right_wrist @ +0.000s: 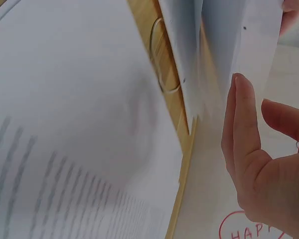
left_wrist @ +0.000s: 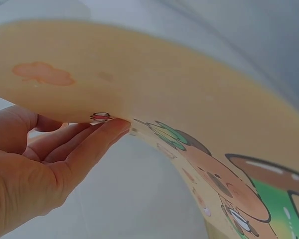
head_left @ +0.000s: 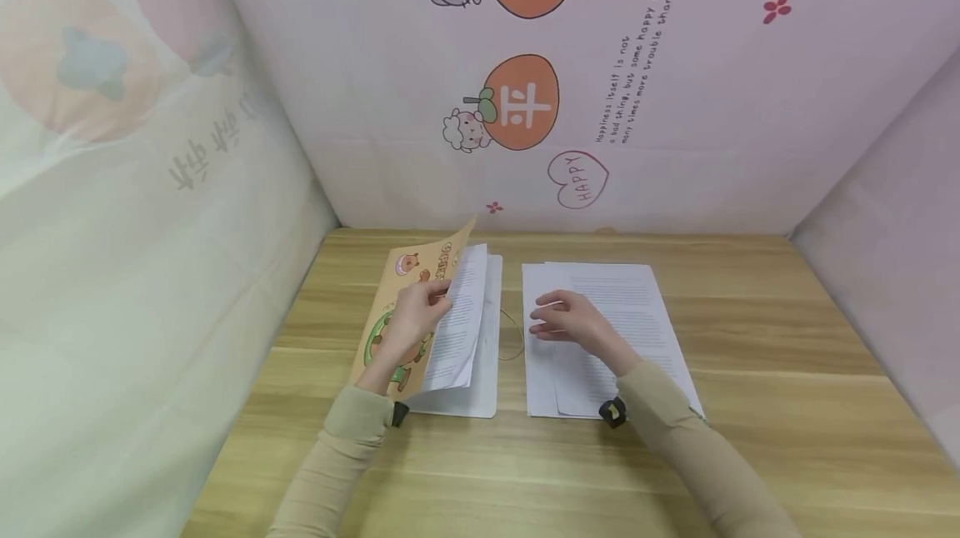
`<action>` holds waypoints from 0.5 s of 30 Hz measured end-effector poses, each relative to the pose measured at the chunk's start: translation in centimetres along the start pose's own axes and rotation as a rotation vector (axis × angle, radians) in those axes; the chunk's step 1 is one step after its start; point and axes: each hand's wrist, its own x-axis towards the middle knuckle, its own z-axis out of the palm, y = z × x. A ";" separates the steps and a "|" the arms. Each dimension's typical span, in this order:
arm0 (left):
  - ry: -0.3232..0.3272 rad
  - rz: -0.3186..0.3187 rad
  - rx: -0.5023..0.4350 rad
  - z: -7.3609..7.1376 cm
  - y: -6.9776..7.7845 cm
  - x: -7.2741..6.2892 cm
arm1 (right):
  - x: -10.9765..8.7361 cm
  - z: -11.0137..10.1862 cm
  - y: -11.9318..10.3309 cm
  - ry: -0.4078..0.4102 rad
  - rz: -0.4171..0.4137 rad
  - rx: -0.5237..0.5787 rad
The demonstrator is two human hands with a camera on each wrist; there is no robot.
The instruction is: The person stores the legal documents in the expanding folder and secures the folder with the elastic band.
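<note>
My left hand [head_left: 416,317] pinches the free edge of an orange-tan cover [head_left: 388,288] printed with cartoon animals. In the left wrist view the cover [left_wrist: 139,74] bows in a curve, with the thumb and fingers at its edge. Beneath it lie printed sheets [head_left: 467,296], tilted up, over a white bottom sheet [head_left: 489,355]. My right hand [head_left: 573,320] hovers over the left part of a second stack of printed papers [head_left: 637,305], its fingers loosely bent. The right wrist view shows that hand [right_wrist: 259,154] with thumb and fingers apart and nothing between them.
A thin cord loop [head_left: 522,330] lies on the wooden table [head_left: 765,405] between the two paper stacks. Fabric walls [head_left: 675,188] with cartoon prints rise behind and at both sides. A small black wrist device [head_left: 613,411] shows at the right sleeve.
</note>
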 end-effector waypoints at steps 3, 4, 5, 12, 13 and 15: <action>-0.008 0.000 0.002 0.1 -0.1 0.0 | -0.4 -1.0 0.6 0.018 0.014 -0.009; -0.010 -0.004 -0.001 0.1 -0.1 0.0 | -0.5 -1.4 0.8 0.023 0.018 -0.012; -0.012 -0.007 -0.006 0.1 -0.1 0.0 | -0.7 -1.8 0.9 0.027 0.021 -0.018; -0.020 -0.002 0.007 0.2 0.0 0.0 | -2.0 -4.4 1.8 0.062 0.036 -0.082; -0.021 0.001 0.011 0.2 0.0 0.0 | -2.2 -4.7 1.8 0.069 0.038 -0.091; -0.022 0.006 0.022 0.2 0.0 0.0 | -2.7 -5.6 2.0 0.077 0.036 -0.108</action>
